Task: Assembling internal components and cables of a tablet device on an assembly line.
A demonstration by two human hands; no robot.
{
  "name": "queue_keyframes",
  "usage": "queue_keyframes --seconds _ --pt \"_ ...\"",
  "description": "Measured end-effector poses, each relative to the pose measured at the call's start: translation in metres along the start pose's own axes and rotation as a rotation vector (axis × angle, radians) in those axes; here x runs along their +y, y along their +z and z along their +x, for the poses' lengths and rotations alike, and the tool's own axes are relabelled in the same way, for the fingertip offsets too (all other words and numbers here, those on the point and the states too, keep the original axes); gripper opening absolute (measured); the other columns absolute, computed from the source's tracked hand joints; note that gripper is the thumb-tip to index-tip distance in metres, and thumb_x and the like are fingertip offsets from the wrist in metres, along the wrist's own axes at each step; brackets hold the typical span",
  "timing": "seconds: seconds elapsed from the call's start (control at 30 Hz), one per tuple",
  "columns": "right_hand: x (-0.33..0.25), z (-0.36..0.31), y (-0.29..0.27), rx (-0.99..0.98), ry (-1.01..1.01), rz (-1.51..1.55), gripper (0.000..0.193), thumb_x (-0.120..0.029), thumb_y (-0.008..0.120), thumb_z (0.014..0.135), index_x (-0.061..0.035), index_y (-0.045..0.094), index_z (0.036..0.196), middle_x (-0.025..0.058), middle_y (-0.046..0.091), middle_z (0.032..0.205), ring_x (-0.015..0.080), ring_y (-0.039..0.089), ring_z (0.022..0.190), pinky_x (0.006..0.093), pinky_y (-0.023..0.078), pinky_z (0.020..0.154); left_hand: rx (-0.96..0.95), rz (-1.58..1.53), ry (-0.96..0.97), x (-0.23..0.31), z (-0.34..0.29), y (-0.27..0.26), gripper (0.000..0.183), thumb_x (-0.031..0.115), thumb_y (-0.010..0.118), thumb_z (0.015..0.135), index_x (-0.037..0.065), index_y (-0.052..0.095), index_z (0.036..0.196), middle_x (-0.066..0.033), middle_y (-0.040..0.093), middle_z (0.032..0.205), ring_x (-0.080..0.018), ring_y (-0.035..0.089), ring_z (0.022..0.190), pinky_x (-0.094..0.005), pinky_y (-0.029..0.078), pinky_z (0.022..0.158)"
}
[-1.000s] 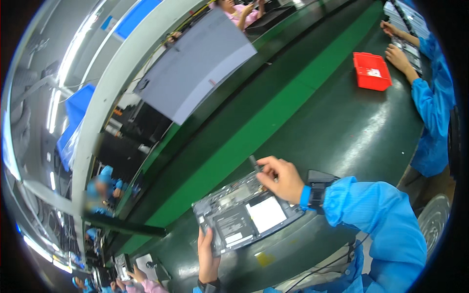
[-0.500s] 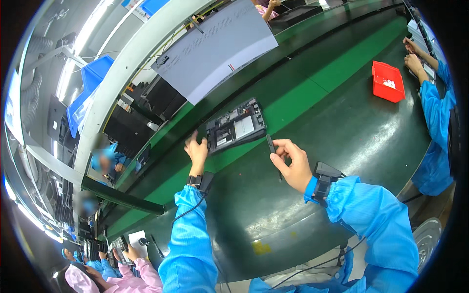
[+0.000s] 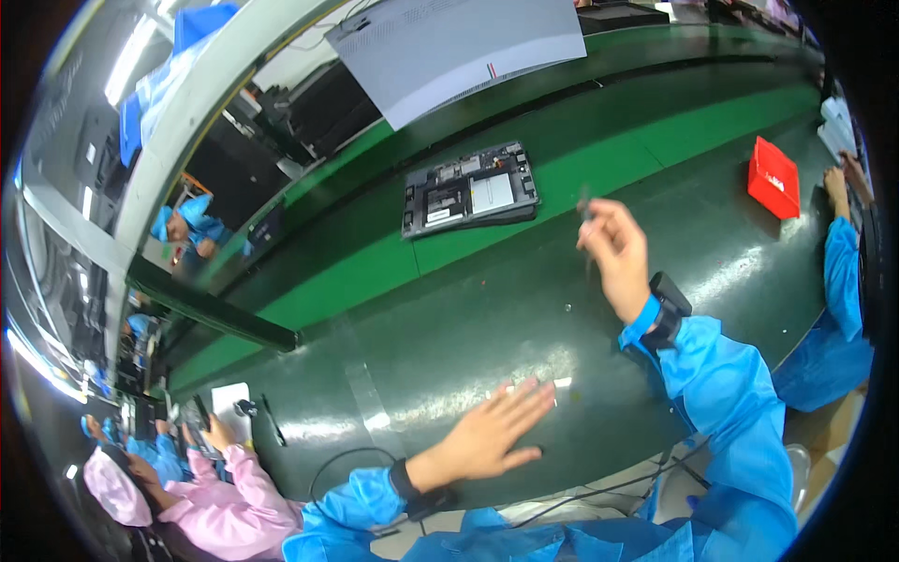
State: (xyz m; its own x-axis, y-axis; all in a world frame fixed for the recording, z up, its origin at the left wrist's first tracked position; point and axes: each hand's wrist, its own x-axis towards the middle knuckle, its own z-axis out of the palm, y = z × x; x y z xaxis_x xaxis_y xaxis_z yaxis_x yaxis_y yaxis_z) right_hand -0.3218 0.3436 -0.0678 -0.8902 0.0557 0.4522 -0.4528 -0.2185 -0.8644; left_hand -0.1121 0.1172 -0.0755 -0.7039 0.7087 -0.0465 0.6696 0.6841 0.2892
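Note:
My left hand [image 3: 485, 434] is low over the near edge of the dark green table, fingers stretched out, holding nothing. Whether it touches the tabletop is hard to tell. Farther right, my right hand [image 3: 621, 258] pinches a slim dark stick-like tool [image 3: 586, 208] between thumb and fingers, the tool roughly upright and blurred. Left of and beyond that hand lies a black laptop base [image 3: 468, 191] with its inside exposed, showing circuit parts and a pale rectangular block. It rests on the green strip, apart from both hands.
A red bin [image 3: 774, 178] with small white pieces stands at right, near a co-worker's hand [image 3: 836, 192]. A large grey panel [image 3: 459, 42] overhangs the far side. At left are a dark metal bar [image 3: 215, 304], a black pen-like item [image 3: 272, 419] and a person in pink [image 3: 225, 506].
My left hand has left the laptop's side and come back to the near table edge, fingers spread. My right hand, still with the tool, is farther from the laptop. The view has shifted.

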Motion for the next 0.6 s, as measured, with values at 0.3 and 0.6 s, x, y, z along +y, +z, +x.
queue_keyframes --seconds 0.3,0.6 --pt "0.0 0.131 -0.032 0.21 0.714 1.412 0.019 -0.016 0.066 0.092 -0.0026 0.061 0.104 0.0023 0.065 0.081 0.0147 0.054 0.071 0.0302 0.042 0.065 0.433 0.071 0.012 -0.019 0.063 -0.019 0.032 0.018 0.073 0.087 0.001 0.066 0.114 -0.0135 0.063 0.117 -0.0347 0.056 0.114 -0.0469 0.045 0.1" --pt "0.069 0.125 -0.105 0.425 0.543 1.646 0.01 -0.02 0.056 0.092 -0.0105 0.058 0.09 -0.0031 0.059 0.073 0.0124 0.055 0.064 0.0301 0.043 0.062 0.679 -0.519 0.087 0.026 0.094 -0.013 0.015 0.008 0.076 0.087 0.005 0.069 0.101 -0.0077 0.066 0.095 -0.0285 0.066 0.08 -0.0374 0.054 0.069"
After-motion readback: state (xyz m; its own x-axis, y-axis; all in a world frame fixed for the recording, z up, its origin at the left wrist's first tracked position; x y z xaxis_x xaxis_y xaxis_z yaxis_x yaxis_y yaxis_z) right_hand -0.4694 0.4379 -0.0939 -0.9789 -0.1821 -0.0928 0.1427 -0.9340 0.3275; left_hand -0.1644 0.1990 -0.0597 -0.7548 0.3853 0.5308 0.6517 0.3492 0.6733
